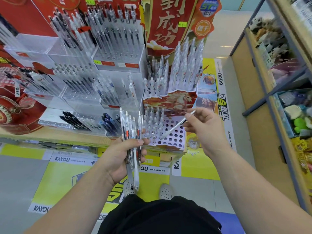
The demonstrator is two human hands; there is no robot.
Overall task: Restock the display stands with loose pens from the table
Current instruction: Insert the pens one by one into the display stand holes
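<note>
My left hand point(124, 157) grips a bundle of several clear pens point(132, 132), upright, in front of the table's edge. My right hand point(205, 130) pinches a single clear pen point(174, 126), tilted, its tip down over the holes of the tiered stand point(173, 137). That stand has a white perforated lower tier with many empty holes on the right and several pens standing on its left. Its upper tiers point(184, 73) behind a horse picture are full of clear pens.
Clear acrylic pen racks point(94, 78) crowd the table to the left, with a red gift box point(15, 112) at far left. A tall red sign point(170, 22) stands behind. Wooden shelving with toys point(276, 92) lines the right. My feet stand on yellow floor graphics point(148, 190).
</note>
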